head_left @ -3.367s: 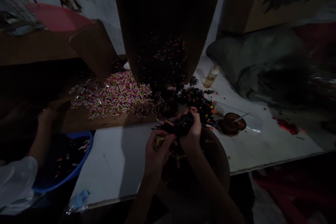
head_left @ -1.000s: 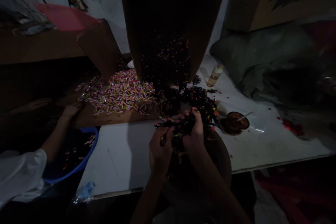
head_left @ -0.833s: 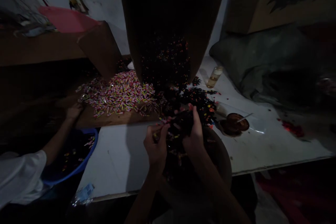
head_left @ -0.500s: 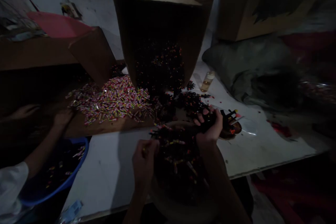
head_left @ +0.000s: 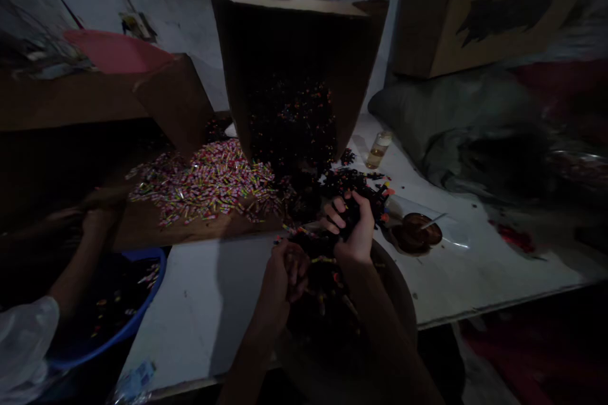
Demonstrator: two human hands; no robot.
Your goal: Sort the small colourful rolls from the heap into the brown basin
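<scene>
My right hand is curled round a bunch of small black pieces with orange and yellow tips, above a round basin. Close by on its left, my left hand has its fingers bent in over the basin's left side; what they hold, if anything, I cannot make out. In the basin lie many dark pieces mixed with a few colourfully wrapped ones. A small dish of brown paste with a thin stick in it stands right of my right hand.
Behind the basin, a tipped cardboard box spills dark pieces. A pile of pink-and-yellow wrapped pieces lies left of it. A small bottle stands at right. A co-worker's arm reaches over a blue tub at left.
My right hand has moved left, away from the paste dish, carrying the black pieces. My left hand has shifted right and turned, coming nearer to it. The co-worker's hand has moved slightly left.
</scene>
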